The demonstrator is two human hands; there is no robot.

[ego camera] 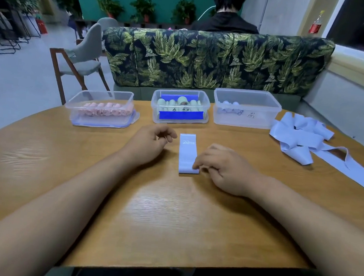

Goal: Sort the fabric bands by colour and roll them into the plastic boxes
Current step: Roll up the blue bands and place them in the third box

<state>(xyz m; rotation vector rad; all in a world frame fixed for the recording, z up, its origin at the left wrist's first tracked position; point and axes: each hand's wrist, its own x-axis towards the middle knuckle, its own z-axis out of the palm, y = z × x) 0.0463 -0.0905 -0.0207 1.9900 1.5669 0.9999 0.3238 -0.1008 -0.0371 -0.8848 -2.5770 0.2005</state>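
1. Wooden worktop [170, 223]; leaf-print sofa [214, 60] behind it.
2. Three clear boxes on the far edge: left box [80, 101] pink rolls, middle box [205, 105] green, right box [262, 113] blue.
3. Loose blue pile [302, 135] far right.
4. One blue band [187, 153] flat, centre.
5. Right hand [224, 168] pinches its near end; left hand [153, 140] loosely curled, empty, beside it.

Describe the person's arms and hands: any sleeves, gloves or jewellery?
No sleeves are in view: the left forearm and right forearm are bare to the frame edge. The left hand and right hand wear no gloves, and no watch or bracelet shows at either wrist.
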